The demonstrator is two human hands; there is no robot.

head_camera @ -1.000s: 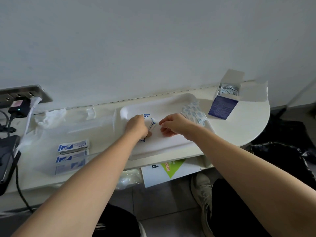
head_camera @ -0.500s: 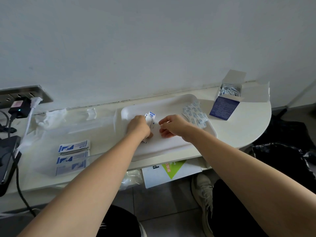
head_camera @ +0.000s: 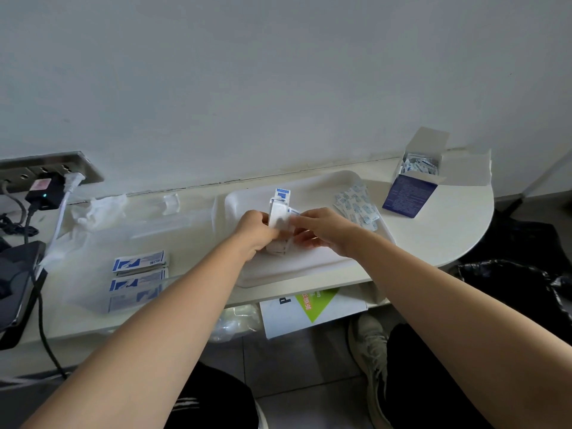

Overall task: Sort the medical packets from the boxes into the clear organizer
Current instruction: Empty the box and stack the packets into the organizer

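Holding packets over tray, sachets in box

Count, head view
- Hands: 2, left hand and right hand, both gripping 1 bundle of blue-and-white packets; the number of packets in the bundle is not readable
- White tray: 1
- Small packets loose on the tray: 1 heap, more than ten, overlapping, no exact count possible
- Blue box: 1, open, with more small packets inside, uncountable
- Clear organizer: 1, with 3 large packets visible in it, one behind another
- Socket strip: 1, with 2 plugs in it, 1 black adapter and 1 white plug
- Printed box below the tabletop: 1
- Shoe: 1
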